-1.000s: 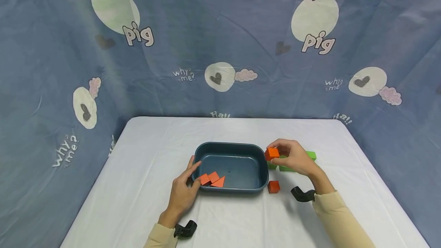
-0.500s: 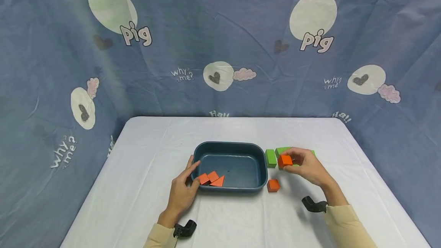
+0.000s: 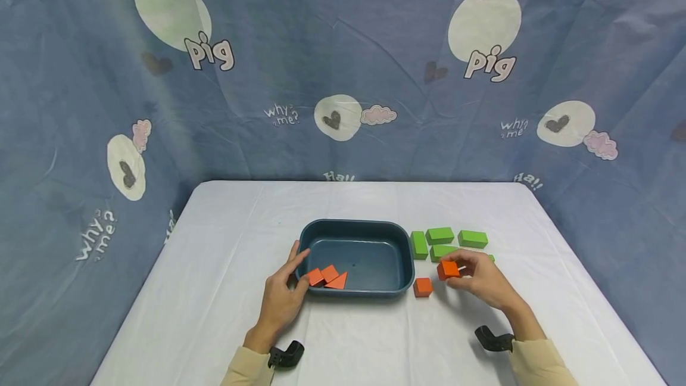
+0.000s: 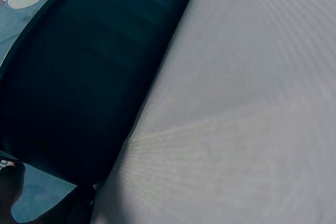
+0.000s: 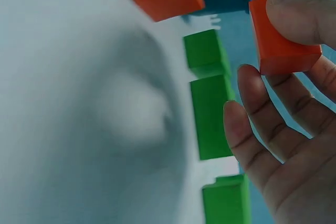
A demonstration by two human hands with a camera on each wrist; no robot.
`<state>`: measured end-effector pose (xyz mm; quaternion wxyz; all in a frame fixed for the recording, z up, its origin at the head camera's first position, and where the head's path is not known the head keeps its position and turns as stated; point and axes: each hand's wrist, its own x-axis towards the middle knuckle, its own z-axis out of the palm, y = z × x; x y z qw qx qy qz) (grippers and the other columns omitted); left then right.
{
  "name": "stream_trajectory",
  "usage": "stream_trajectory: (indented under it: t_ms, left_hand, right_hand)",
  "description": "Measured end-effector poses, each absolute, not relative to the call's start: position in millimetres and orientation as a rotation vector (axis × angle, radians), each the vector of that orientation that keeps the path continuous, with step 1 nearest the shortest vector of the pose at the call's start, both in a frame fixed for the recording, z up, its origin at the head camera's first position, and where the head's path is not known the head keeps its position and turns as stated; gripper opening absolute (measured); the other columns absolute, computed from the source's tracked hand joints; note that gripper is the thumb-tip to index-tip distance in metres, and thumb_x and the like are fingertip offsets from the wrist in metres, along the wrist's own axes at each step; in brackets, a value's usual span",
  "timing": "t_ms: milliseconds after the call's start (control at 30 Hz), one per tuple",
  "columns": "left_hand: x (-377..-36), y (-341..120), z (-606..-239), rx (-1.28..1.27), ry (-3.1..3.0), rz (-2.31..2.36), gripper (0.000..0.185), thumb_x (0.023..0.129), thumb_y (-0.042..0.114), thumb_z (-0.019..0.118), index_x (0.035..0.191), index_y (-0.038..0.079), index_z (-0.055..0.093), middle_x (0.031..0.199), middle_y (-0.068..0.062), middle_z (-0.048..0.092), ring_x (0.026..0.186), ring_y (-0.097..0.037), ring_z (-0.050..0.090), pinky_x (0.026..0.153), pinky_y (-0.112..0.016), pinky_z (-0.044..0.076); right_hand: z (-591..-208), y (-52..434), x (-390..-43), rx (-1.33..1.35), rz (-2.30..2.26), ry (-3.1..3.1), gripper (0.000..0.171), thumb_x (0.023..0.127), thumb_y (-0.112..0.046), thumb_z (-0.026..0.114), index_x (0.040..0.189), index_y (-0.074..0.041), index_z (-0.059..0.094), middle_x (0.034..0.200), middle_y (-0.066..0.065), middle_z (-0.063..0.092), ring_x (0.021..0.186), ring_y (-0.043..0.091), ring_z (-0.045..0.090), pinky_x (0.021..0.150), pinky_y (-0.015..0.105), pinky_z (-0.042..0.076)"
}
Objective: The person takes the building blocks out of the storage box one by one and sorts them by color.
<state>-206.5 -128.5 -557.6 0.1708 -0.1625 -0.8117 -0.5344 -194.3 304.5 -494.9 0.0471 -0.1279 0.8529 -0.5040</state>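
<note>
My right hand (image 3: 477, 279) pinches an orange cube (image 3: 448, 268) just right of the dark blue tub (image 3: 403, 258); the right wrist view shows that orange cube (image 5: 281, 38) between thumb and fingers. A second orange cube (image 3: 423, 286) lies on the table by the tub's near right corner. Several orange pieces (image 3: 328, 277) lie inside the tub at its near left. My left hand (image 3: 281, 296) rests against the tub's left rim with straight fingers. The left wrist view shows only the tub's wall (image 4: 79, 93) and the tablecloth.
Several green blocks (image 3: 440, 235) lie right of the tub, just beyond my right hand, also in the right wrist view as green blocks (image 5: 210, 114). The white table (image 3: 214, 290) ends at a blue printed curtain (image 3: 343, 76) behind and at both sides.
My right hand has carried the orange cube from above the tub's right rim back toward me and down, to the table beside the other orange cube. The left hand has stayed put.
</note>
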Motion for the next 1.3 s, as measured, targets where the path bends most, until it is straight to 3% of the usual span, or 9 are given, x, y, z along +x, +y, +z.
stream_trajectory:
  t_ms: [467, 900, 1167, 1300]
  left_hand:
    - [-206.1, -128.3, -556.4, -0.445, -2.314, -1.499, 0.055, 0.085, -0.004, 0.064, 0.139, 0.007, 0.063, 0.155, -0.012, 0.044, 0.138, -0.028, 0.047, 0.110, -0.011, 0.029]
    - [-205.5, -128.6, -554.3, -0.452, -2.299, -1.495, 0.054, 0.085, -0.004, 0.064, 0.139, 0.005, 0.063, 0.155, -0.013, 0.045, 0.139, -0.028, 0.046, 0.111, -0.012, 0.029]
    - [-207.1, -129.8, -556.9, -0.462, -2.290, -1.501, 0.055, 0.085, -0.004, 0.064, 0.139, 0.005, 0.063, 0.155, -0.013, 0.044, 0.139, -0.028, 0.046, 0.111, -0.013, 0.030]
    - [-208.1, -130.1, -559.4, -0.470, -2.290, -1.503, 0.055, 0.085, -0.004, 0.065, 0.139, 0.006, 0.063, 0.155, -0.012, 0.045, 0.139, -0.028, 0.046, 0.111, -0.013, 0.030]
  right_hand:
    - [-530.0, 305.2, -179.9, -0.255, -1.437, 2.694, 0.038, 0.075, 0.003, 0.082, 0.111, -0.002, 0.072, 0.103, 0.007, 0.070, 0.085, 0.019, 0.064, 0.078, 0.027, 0.055]
    - [-535.2, 302.8, -179.6, -0.239, -1.306, 2.781, 0.037, 0.073, -0.001, 0.084, 0.108, -0.007, 0.073, 0.102, 0.000, 0.069, 0.088, 0.017, 0.061, 0.080, 0.028, 0.053]
    - [-530.5, 302.7, -181.1, -0.270, -1.332, 2.696, 0.048, 0.073, -0.004, 0.085, 0.118, -0.006, 0.067, 0.109, 0.002, 0.069, 0.093, 0.019, 0.062, 0.085, 0.027, 0.052]
    - [-522.1, 303.9, -182.5, -0.326, -1.320, 2.690, 0.054, 0.074, -0.008, 0.086, 0.124, -0.005, 0.065, 0.112, 0.003, 0.070, 0.097, 0.022, 0.061, 0.087, 0.032, 0.053]
